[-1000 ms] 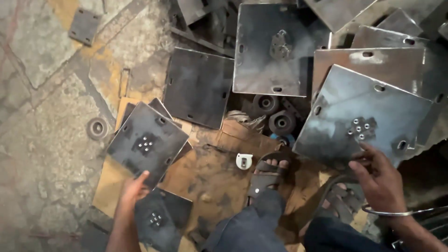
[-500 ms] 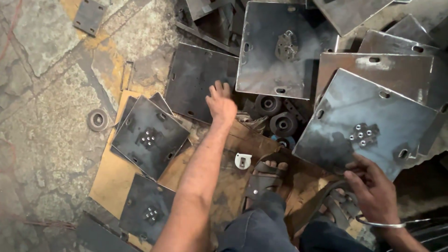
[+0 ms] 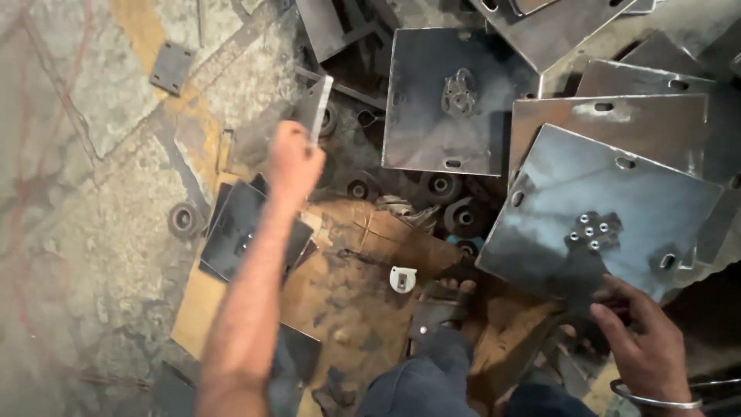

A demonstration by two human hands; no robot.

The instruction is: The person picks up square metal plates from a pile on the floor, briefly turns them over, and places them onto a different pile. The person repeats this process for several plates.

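My left hand [image 3: 293, 158] is stretched out over the floor and grips a square steel plate [image 3: 318, 108] by its lower edge; the plate stands lifted on edge, seen almost side-on. My right hand [image 3: 641, 344] holds the near corner of a large tilted steel plate [image 3: 571, 201] with a cluster of small holes. That plate leans against other plates [image 3: 617, 116] at the right. A bangle sits on my right wrist.
Another big plate [image 3: 440, 100] with a welded fitting lies ahead. Dark round rollers [image 3: 455, 216] lie below it, and one roller [image 3: 184, 220] sits alone at left. Smaller plates [image 3: 239, 235] rest on cardboard [image 3: 347, 293]. My sandalled foot [image 3: 448, 301] stands on it.
My left hand reached forward from the small plates near me to a dark plate ahead and has tipped it up on edge. My right hand keeps its hold on the large plate.
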